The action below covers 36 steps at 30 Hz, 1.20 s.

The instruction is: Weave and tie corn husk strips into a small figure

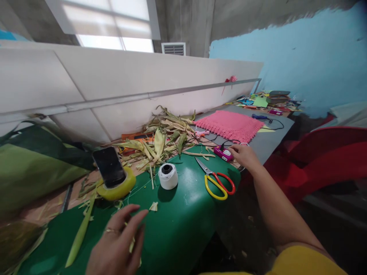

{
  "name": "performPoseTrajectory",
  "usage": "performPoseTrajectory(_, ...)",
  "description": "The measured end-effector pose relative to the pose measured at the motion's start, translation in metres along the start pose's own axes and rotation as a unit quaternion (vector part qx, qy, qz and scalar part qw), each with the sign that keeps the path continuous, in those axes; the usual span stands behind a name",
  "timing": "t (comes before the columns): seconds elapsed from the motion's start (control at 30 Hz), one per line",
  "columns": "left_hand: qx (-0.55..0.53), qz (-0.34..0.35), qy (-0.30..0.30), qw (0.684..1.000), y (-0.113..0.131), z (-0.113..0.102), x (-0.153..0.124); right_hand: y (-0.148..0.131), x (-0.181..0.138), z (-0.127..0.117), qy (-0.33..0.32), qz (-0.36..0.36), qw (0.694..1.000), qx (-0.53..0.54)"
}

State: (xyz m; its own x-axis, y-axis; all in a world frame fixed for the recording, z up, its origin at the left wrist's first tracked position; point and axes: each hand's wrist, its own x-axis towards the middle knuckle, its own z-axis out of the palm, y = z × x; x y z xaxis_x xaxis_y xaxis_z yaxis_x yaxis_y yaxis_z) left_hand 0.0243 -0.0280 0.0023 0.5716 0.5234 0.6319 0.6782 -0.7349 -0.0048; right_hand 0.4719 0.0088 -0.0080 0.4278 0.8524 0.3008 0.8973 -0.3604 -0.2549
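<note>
My left hand [119, 242] hovers over the near part of a green plastic surface [183, 225], fingers stretched out and apart, with a pale husk strip just under it. My right hand [243, 156] reaches far to the right, fingers curled on a small magenta device [224, 152] with a cable. Between the hands lie a white spool of thread [168, 176] and scissors [217, 181] with yellow and red handles. A pile of dried corn husks [160, 139] lies beyond the spool.
A phone [109, 166] stands propped in a yellow tape roll [117, 189]. A pink knitted mat [229, 125] lies on the grey table, with papers and craft clutter [263, 101] behind it. A red chair [323, 160] is to the right, a green bag [34, 164] to the left.
</note>
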Motion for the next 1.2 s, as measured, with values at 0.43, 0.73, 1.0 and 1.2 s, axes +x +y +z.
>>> performPoseTrajectory(0.43,-0.168,0.170,-0.009,0.971,0.040,0.060,-0.001,-0.043,0.065,-0.034,-0.025,-0.066,0.994,-0.089)
performPoseTrajectory(0.73,-0.245,0.130,0.050,0.959,0.043,0.086,-0.016,-0.059,0.135,-0.021,-0.175,-0.062,0.966,-0.181)
performPoseTrajectory(1.0,-0.159,0.202,-0.008,0.966,0.062,0.064,0.015,-0.038,0.125,-0.024,-0.263,-0.096,0.934,-0.222)
performPoseTrajectory(1.2,-0.168,0.177,-0.211,0.946,0.123,0.074,0.106,-0.037,0.114,-0.024,-0.289,-0.114,0.919,-0.242)
